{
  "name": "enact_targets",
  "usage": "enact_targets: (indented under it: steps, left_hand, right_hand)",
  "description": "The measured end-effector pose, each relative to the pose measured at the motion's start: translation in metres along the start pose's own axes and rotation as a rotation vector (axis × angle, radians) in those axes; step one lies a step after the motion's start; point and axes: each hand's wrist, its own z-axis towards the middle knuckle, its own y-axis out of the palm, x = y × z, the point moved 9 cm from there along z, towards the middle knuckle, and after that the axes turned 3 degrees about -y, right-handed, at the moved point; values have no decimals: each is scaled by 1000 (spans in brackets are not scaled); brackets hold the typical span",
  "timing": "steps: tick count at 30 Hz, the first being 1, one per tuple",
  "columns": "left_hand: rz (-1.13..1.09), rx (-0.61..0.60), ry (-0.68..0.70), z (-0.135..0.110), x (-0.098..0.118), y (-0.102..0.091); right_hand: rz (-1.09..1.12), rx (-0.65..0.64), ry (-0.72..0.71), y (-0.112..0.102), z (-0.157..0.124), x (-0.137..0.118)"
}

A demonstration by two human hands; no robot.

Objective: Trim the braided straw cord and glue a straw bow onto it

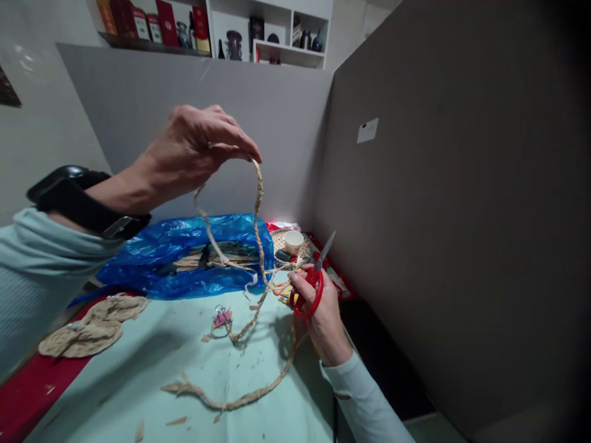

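One braided cord (257, 209) hangs from left fingers (240, 146); far end apparently reaches table.

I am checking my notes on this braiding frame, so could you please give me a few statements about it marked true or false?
1. The left hand lifts the braided straw cord above the table. True.
2. The right hand holds blue-handled scissors. False: the scissors have red handles.
3. A blue plastic bag lies behind the cord. True.
4. The paper cup sits in the left hand. False: it stands near the partition.
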Motion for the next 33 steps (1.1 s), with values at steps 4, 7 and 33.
enact_targets:
  steps: [4,7,33]
  left_hand:
    - [-37,-32,34,0,-18,5]
    - [-62,-89,-27,-26,-60,20]
    - [-620,-161,-614,-194,-108,121]
  right_hand:
    - [13,-1,12,2,-2,-3]
    - [22,-27,15,6,-4,-6]
    - [-3,-451,336,75,-73,25]
